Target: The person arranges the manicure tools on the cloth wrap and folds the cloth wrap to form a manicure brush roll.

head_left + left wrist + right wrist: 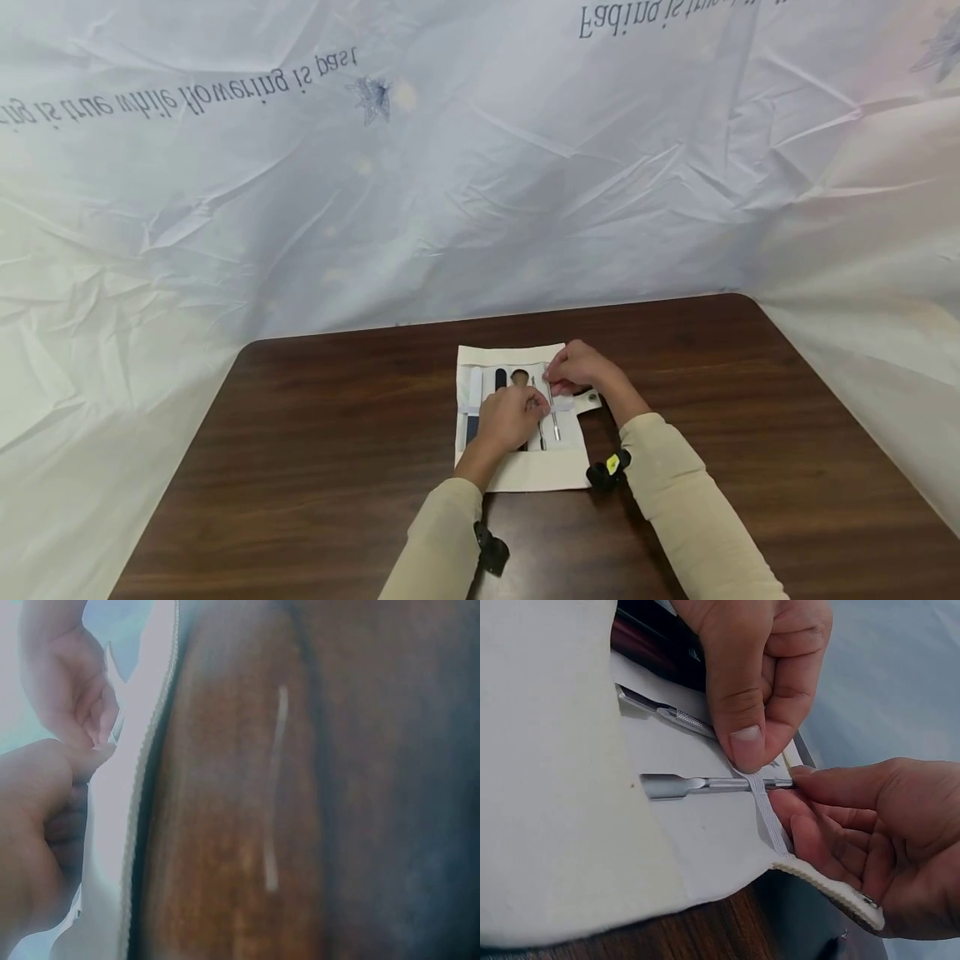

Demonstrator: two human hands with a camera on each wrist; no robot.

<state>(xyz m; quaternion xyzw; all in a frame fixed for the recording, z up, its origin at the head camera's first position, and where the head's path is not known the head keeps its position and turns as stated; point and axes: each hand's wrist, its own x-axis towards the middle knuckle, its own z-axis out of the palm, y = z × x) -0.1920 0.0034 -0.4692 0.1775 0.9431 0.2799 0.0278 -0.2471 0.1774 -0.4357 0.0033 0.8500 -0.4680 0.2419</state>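
Observation:
A cream fabric tool case (551,473) lies unfolded on the table. In the right wrist view, a silver cuticle pusher (724,784) runs under the white elastic band (769,817), its flat blade toward the cream flap. My right hand (581,368) pinches the pusher's far end between thumb and fingers. Beside it, my left hand (512,418) pinches the elastic with thumb and forefinger, right above the pusher. Another metal tool with a knurled handle (682,720) lies alongside. Farther left in the case are a brush (519,377), a dark strip (500,380) and a white strip (476,386).
The case rests on a dark wooden table (337,433). A strap with a snap (588,401) sticks out from the case's right side, under my right wrist. Behind the table hangs a wrinkled white sheet (480,208) with printed lettering.

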